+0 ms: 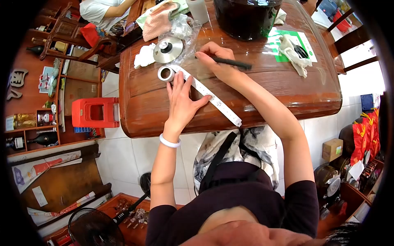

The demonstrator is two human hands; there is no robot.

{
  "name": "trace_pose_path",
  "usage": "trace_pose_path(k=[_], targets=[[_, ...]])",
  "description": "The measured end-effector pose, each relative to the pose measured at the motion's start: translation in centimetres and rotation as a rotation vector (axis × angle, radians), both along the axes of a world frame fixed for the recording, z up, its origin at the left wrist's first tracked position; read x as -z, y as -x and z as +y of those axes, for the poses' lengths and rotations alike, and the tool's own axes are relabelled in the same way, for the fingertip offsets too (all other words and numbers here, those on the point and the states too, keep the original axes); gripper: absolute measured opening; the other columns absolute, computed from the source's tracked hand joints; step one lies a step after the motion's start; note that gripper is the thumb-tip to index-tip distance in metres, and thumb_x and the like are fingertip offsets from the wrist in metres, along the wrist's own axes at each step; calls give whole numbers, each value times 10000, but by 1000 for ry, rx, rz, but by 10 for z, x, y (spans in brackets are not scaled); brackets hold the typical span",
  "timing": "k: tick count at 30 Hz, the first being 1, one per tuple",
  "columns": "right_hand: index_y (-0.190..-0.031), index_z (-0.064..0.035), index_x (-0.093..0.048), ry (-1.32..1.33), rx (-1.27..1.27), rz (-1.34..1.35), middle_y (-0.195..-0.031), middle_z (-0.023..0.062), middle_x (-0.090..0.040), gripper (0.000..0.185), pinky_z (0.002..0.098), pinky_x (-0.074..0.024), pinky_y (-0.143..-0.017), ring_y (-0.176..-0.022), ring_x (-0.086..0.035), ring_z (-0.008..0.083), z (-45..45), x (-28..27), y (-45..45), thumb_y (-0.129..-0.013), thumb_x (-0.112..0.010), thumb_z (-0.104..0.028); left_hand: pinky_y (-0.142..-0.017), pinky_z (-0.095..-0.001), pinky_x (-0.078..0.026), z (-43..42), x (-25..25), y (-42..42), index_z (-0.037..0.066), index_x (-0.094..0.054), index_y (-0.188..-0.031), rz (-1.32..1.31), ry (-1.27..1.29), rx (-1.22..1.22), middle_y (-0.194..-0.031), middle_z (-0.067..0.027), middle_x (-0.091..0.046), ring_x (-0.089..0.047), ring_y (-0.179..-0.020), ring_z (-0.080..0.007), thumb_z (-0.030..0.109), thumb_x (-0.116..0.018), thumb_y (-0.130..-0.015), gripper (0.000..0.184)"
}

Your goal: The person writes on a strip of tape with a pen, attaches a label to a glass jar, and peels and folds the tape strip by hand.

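My left hand point(182, 98) lies on the table with its fingers spread, fingertips and thumb resting on a white strip with small printed marks point(222, 109). The strip runs diagonally from a white roll with a brown core point(165, 74), which sits just beyond my left fingertips, down to the table's near edge. In my right hand point(219, 61) is a black pen point(233, 62), held clear of the strip to its right. The pen points rightward, and its end near my fingertips is partly hidden.
On the dark wooden table point(152, 108) stand a metal pot lid point(168, 50), clear plastic wrapping point(186, 30) and a large dark pot point(246, 18). White gloves point(293, 53) lie on a green-and-white sheet at right. A red stool point(94, 112) stands left; another person point(102, 14) sits at far left.
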State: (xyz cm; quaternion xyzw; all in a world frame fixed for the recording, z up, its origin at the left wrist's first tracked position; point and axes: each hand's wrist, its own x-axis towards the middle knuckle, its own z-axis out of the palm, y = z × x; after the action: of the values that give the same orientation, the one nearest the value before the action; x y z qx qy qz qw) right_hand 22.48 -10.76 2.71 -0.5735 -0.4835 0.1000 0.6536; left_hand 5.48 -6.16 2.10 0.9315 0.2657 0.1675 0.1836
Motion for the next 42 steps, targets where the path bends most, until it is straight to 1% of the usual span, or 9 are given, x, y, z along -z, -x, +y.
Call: trace_pose_path(k=[2, 5, 10, 16, 18, 22, 25, 33, 42], targets=[[-1000, -28, -584, -44, 49, -152, -743, 44, -626, 214, 253, -441, -552, -595, -538, 97, -8, -12, -2, -863, -601, -191, -1077, -504, -120, 7, 1, -1, -46, -476, -1236, -3, -13, -6, -1370, -240, -366, -273, -1324, -343, 349, -753, -674, 740], [-983, -25, -590, 344, -113, -22, -769, 74, -631, 189, 253, -462, -584, -641, -587, 135, -49, -30, -4, -856, -612, -163, -1049, -550, -161, 22, 10, -3, -46, -415, -1271, -60, -33, 11, -1334, -274, -379, -305, -1291, -366, 352, -749, -677, 789], [-929, -66, -572, 231, -93, -459, -718, 99, -614, 200, 354, -463, -536, -645, -603, 274, -102, -4, -3, -753, -665, -94, -1009, -526, -245, 40, 12, -13, -33, -420, -1272, -115, -101, -79, -1318, -261, -409, -360, -1249, -377, 378, -728, -703, 766], [-879, -82, -551, 257, -46, -540, -701, 65, -558, 213, 372, -432, -547, -660, -514, 255, -114, 18, 2, -709, -678, -70, -970, -484, -283, 24, 10, -15, -7, -480, -1226, -53, -275, -149, -1267, -237, -459, -391, -1190, -388, 365, -715, -716, 674], [-848, -80, -526, 231, -41, -547, -700, 67, -550, 201, 374, -430, -549, -655, -517, 261, -112, 20, 5, -714, -675, -72, -950, -452, -323, 10, 1, -15, -14, -546, -1141, -196, -465, -163, -1222, -205, -504, -436, -1135, -377, 229, -735, -708, 531], [-851, -65, -541, 291, -42, -511, -736, 61, -574, 219, 346, -441, -554, -644, -536, 245, -110, 21, 7, -697, -691, -23, -866, -427, -412, -35, -6, -11, 8, -616, -991, -404, -371, 120, -1035, -148, -569, -496, -1020, -336, 28, -699, -680, 323], [-837, -72, -497, 262, -31, -426, -693, 88, -522, 205, 396, -421, -560, -656, -522, 293, -109, 24, 8, -723, -667, -61, -829, -408, -448, -63, 1, -14, -16, -612, -984, -326, -17, 232, -1039, -167, -563, -524, -976, -337, 27, -678, -703, 292], [-815, -65, -501, 289, 5, -416, -653, 106, -497, 177, 387, -423, -553, -643, -526, 296, -125, 16, 17, -737, -658, -42, -944, -427, -408, -53, 12, -13, -11, -612, -1012, -278, -58, 207, -1201, -188, -520, -487, -1146, -353, 110, -717, -709, 344], [-819, -36, -534, 310, -97, -221, -695, 115, -595, 160, 323, -455, -515, -616, -601, 262, -120, 5, 8, -805, -653, -143, -1038, -544, -231, -35, 4, -2, 93, -618, -1088, -121, -47, 385, -1297, -170, -443, -386, -1247, -326, 244, -704, -735, 394]])
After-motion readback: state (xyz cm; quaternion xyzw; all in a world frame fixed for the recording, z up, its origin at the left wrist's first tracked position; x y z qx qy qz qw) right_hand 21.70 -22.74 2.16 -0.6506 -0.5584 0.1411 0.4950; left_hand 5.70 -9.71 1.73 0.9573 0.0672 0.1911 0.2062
